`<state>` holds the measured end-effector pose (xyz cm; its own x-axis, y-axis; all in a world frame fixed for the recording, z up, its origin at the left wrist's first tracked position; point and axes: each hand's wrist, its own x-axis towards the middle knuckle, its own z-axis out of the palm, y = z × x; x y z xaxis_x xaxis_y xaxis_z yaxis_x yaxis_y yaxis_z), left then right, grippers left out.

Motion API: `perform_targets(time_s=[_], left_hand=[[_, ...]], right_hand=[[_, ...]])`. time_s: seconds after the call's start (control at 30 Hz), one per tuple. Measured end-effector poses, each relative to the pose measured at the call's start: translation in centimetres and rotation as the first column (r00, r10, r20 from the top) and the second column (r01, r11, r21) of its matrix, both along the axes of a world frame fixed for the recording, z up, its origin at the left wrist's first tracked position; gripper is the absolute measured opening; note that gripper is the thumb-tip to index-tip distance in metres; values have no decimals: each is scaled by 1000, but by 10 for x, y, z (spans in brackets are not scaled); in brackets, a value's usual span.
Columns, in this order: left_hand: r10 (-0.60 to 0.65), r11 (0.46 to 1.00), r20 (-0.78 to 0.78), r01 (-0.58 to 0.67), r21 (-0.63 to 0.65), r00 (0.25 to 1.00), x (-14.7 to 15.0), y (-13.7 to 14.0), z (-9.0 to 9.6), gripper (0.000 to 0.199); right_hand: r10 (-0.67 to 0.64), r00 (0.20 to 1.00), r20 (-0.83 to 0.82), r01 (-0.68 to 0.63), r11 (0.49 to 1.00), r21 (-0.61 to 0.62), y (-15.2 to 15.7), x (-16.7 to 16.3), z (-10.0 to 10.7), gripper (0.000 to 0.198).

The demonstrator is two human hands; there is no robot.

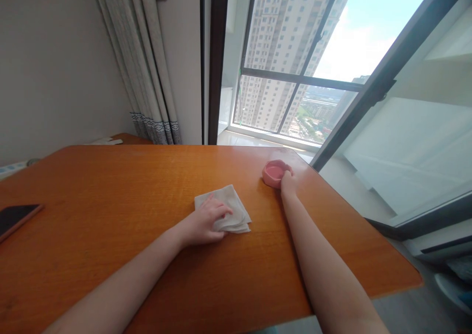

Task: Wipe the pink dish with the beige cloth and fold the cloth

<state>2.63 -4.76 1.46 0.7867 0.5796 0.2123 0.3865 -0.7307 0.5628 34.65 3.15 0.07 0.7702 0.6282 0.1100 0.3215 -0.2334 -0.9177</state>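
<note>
My left hand [208, 219] rests on a folded whitish cloth [234, 203] on the wooden table, with its fingers over the top and the thumb at the near edge. Whether the cloth is fabric or thick paper I cannot tell. Farther off to the right, a small pink faceted dish [273, 172] with a shallow hollow stands near the table's far right corner. My right hand [288, 183] grips its right side, and most of those fingers are hidden behind the wrist.
The orange-brown table [121, 191] spans the view. A dark-screened phone [16, 218] lies at its left edge. Beyond stand a grey curtain [136, 53] and a framed window [287, 73]; a sliding door frame [354, 98] slants past the right side.
</note>
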Motion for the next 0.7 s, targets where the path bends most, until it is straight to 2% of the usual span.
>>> perform_targets(time_s=[0.27, 0.43, 0.63, 0.7], left_hand=[[27, 999, 57, -28, 29, 998, -1, 6, 2, 17], [16, 1000, 86, -18, 21, 996, -1, 6, 3, 25], [11, 1000, 105, -12, 11, 994, -2, 8, 0, 25], [45, 999, 118, -47, 19, 992, -2, 9, -1, 25]], right_hand=[[-20, 1000, 16, 21, 999, -26, 2, 2, -3, 52], [-24, 999, 27, 24, 1000, -17, 2, 2, -3, 47], [-42, 998, 49, 43, 999, -32, 4, 8, -4, 46], [-31, 998, 63, 33, 999, -38, 5, 11, -5, 47]])
